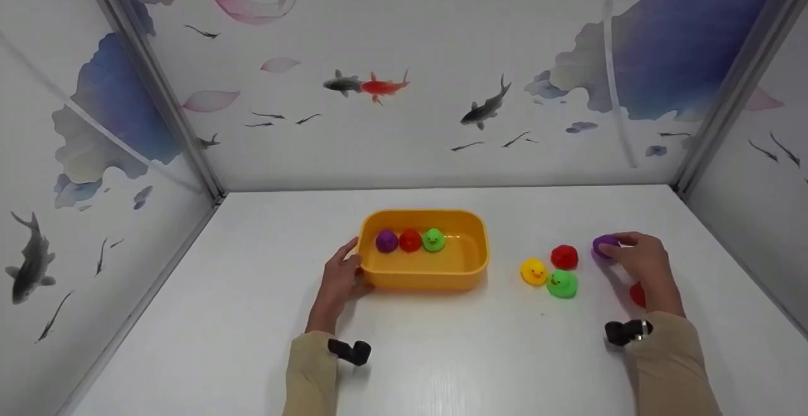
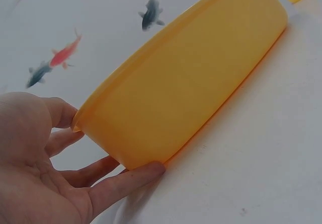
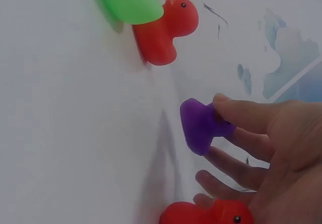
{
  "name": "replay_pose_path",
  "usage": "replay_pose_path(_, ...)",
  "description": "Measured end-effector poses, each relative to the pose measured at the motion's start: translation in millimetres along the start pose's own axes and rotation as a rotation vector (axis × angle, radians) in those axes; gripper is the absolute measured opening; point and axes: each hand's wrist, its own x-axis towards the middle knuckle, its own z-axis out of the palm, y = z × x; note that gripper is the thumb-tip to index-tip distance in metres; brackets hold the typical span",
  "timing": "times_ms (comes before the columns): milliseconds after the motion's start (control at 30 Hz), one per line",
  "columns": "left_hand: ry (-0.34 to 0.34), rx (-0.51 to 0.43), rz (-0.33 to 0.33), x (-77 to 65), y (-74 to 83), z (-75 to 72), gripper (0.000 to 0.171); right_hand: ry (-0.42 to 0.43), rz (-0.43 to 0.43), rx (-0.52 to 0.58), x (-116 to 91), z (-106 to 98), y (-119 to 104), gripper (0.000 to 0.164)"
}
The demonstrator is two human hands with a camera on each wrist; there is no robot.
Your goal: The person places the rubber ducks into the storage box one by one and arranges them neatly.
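My right hand (image 1: 642, 261) pinches a purple rubber duck (image 3: 198, 126) between thumb and fingers, just above the white table, with its shadow beside it. The other fingers spread out loosely behind it. Under the right wrist sits a red rubber duck (image 3: 188, 215), partly covered by the hand in the head view. At the left end of the yellow plastic tub (image 1: 423, 281), my left hand (image 1: 339, 277) rests its fairly straight fingers against the wall and rim. Inside the tub stand a purple duck (image 1: 387, 240), a red duck (image 1: 410, 240) and a green duck (image 1: 433, 240) in a row.
Between the tub and my right hand, a yellow duck (image 1: 534, 272), another green duck (image 1: 562, 284) and another red duck (image 1: 564, 257) stand close together on the table (image 1: 467, 353). Printed panels (image 1: 404, 144) wall in the back and both sides.
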Motion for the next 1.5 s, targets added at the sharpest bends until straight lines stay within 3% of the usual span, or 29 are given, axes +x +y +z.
replay_pose_path(400,0.019,0.019,-0.008,-0.8,0.1,2.1,0.053,-0.015,-0.030,0.065,-17.1,-8.2,-28.9,0.081)
replay_pose_path(833,-0.008,-0.012,0.003,-0.4,-0.8,1.7,0.052,-0.069,-0.170,0.077,-39.5,1.7,-71.9,0.084)
replay_pose_path(1167,0.013,-0.006,0.013,-1.8,1.5,-2.0,0.052,-0.086,-0.236,0.088,-44.9,27.1,-97.2,0.076)
replay_pose_path(1500,-0.016,-0.015,0.013,0.3,-0.9,0.9,0.053,-0.122,-0.331,0.143,-50.3,61.6,-114.6,0.070)
